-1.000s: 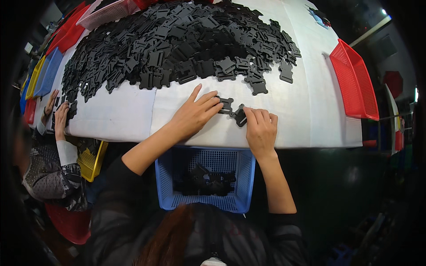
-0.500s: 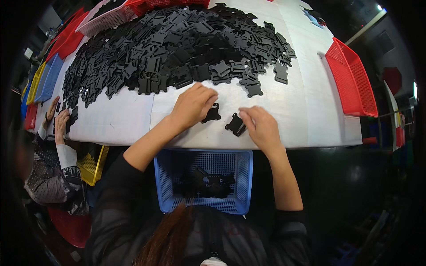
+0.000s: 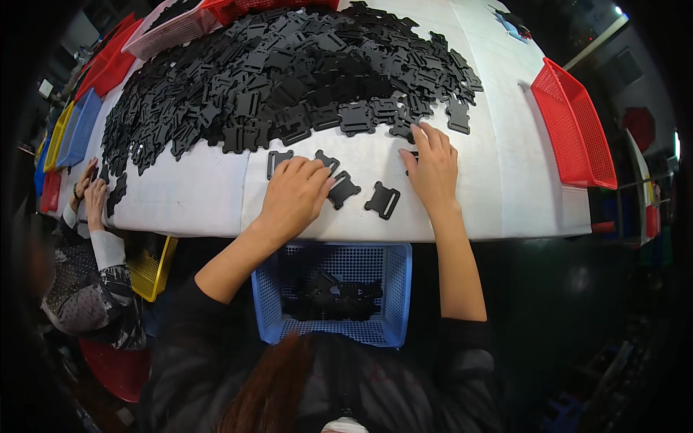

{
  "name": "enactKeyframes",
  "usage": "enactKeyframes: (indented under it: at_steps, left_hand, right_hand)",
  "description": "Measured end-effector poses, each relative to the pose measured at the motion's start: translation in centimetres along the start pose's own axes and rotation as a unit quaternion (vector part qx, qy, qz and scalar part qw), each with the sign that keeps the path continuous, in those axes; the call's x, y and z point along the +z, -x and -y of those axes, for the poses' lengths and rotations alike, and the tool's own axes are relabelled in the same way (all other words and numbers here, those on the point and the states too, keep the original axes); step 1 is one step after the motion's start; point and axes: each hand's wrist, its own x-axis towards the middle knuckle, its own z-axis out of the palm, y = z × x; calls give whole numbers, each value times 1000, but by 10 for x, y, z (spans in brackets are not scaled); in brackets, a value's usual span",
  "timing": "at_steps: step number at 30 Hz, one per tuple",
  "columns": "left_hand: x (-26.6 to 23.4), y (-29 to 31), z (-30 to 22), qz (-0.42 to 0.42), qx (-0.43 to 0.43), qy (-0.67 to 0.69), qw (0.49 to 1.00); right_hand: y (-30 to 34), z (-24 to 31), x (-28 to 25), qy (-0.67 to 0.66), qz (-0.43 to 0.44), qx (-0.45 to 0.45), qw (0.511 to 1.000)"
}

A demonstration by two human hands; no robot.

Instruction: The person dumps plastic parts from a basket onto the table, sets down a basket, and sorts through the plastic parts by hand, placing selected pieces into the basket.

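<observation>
Flat black slotted plastic plates, buckle-like with small corner lugs, lie in a large pile [image 3: 289, 79] on the white-covered table. My left hand [image 3: 294, 189] rests palm down, its fingers spread over several loose plates. One slotted plate [image 3: 277, 162] shows beyond its fingers, and another plate [image 3: 343, 190] lies beside its thumb. My right hand [image 3: 435, 169] is open, fingers stretched toward the pile's near edge. A black plate [image 3: 408, 159] is partly hidden under its thumb and fingers. Between the hands, a single slotted plate [image 3: 382, 200] lies by itself.
Below the table edge, a blue basket [image 3: 332, 336] holds black plates. A red basket [image 3: 577, 133] stands at the table's right edge; pink [image 3: 162, 36] and red baskets stand at the back left. At far left, a co-worker's hands [image 3: 92, 198] are beside the pile.
My left hand has shifted left and down onto loose plates. My right hand has moved away from the single plate, forward to the pile's near edge. More plates lie apart from the pile.
</observation>
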Motion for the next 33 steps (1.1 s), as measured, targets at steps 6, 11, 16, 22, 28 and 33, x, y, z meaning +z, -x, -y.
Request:
enactKeyframes:
  at_steps: [6,11,16,22,28,33]
  left_hand:
    - [20,-55,8,-86,12,8,996]
    - [45,-81,20,-67,26,-28,997]
    - [34,-61,18,0,2,66,998]
    - [-6,-15,31,-83,-58,67,993]
    - [-15,34,35,-96,-127,38,987]
    - [-11,65,31,-54,-100,36,993]
  right_hand:
    - [-21,-13,14,129,87,-38,987]
    - [-18,13,-24,-176,221,217,934]
    - [14,-15,-31,-55,99,81,990]
    - [68,-11,-47,21,39,81,996]
    - [50,84,-25,-50,79,-46,995]
    - [31,79,-9,-60,71,-24,995]
